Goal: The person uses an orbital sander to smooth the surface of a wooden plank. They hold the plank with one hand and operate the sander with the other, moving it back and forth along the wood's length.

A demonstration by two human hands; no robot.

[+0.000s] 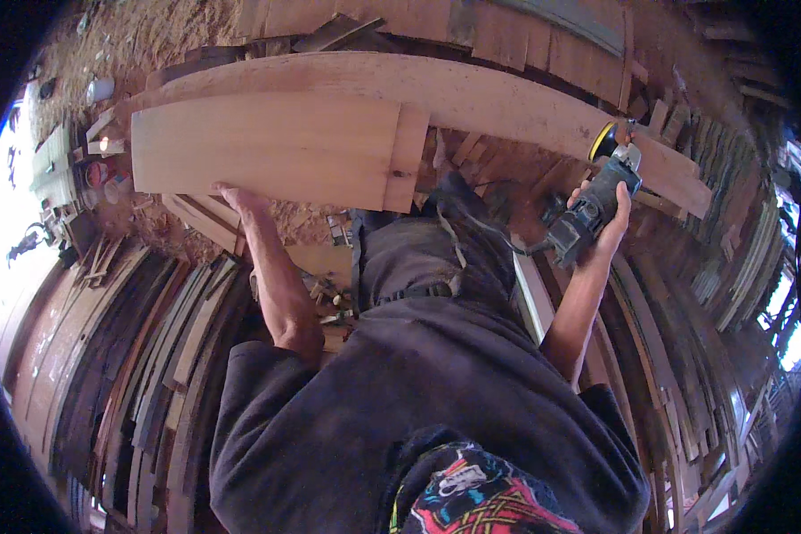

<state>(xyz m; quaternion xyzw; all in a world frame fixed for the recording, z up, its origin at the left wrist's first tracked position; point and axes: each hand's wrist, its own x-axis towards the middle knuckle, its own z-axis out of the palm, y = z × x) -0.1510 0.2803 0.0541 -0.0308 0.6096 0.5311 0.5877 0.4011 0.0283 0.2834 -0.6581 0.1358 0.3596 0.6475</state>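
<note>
A pale wooden panel [267, 138] lies in front of me on a long, rough plank [472, 93]. My left hand [242, 199] is closed on the panel's near edge, toward its left end; some of its fingers are hidden. To the right of the panel, my right hand [616, 216] is wrapped round the dark body of an angle grinder [590, 210]. The grinder's yellow-rimmed disc [603, 142] points away from me, close to the plank's right part; I cannot tell whether it touches. A dark cord leads from the grinder's rear toward my lap.
Stacked boards [151, 374] stand at my left, and more lumber [676, 356] lines my right side. Beyond the long plank are reddish boards [516, 40]. Sawdust [178, 44] covers the ground at the far left, near a white container [100, 89].
</note>
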